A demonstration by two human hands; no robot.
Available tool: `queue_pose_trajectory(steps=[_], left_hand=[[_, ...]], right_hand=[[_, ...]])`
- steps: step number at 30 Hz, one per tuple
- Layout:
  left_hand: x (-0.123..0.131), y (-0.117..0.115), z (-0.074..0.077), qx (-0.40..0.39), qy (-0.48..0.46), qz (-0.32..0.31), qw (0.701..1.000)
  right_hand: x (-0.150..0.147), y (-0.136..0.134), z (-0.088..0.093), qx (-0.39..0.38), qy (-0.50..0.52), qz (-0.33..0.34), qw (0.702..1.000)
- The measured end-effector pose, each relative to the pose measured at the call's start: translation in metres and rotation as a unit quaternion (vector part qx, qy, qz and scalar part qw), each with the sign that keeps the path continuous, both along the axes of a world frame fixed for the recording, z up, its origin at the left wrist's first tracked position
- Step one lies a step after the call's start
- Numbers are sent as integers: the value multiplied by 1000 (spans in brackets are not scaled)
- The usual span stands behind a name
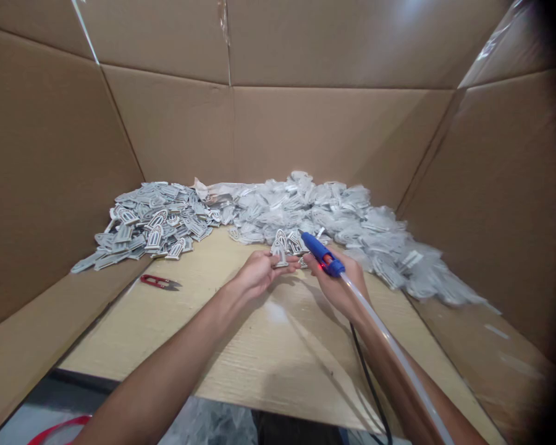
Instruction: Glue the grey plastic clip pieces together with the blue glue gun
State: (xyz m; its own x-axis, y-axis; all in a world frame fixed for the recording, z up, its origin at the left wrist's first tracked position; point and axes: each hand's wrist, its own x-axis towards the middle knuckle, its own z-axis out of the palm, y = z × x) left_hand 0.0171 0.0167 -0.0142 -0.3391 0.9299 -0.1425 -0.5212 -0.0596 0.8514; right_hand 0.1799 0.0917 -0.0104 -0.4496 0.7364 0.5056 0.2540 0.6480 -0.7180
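My left hand point(256, 273) is closed on a small grey-and-white arch-shaped piece point(280, 252), holding it upright between thumb and fingers above the table. My right hand point(345, 285) wraps round a blue glue gun point(322, 252), its tip pointing up and to the left, close to the piece. A long translucent glue stick point(389, 340) runs out of the gun's rear along my forearm. Near the right fingertips is part of another small piece point(303, 262). More arched pieces point(296, 243) lie just behind my hands.
Loose arched pieces point(155, 225) are heaped at the back left. A larger heap of pieces in clear plastic point(315, 204) spreads along the back and right. Red thread snips point(160, 283) lie at left. Cardboard walls point(315, 130) enclose the wooden table point(241, 364). A black cable point(368, 377) hangs at right.
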Motion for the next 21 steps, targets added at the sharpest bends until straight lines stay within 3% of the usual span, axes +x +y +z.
queue_pose_trajectory(steps=[6,11,21], left_hand=[[-1,0,-1,31,-11,-8,999],[-1,3,-2,24,-58,-13,998],[-2,0,-3,0,-39,8,999]], right_hand=[[0,2,-1,-1,5,8,1000],[0,1,-1,-6,8,5,1000],[1,2,-2,-11,4,-2,1000]])
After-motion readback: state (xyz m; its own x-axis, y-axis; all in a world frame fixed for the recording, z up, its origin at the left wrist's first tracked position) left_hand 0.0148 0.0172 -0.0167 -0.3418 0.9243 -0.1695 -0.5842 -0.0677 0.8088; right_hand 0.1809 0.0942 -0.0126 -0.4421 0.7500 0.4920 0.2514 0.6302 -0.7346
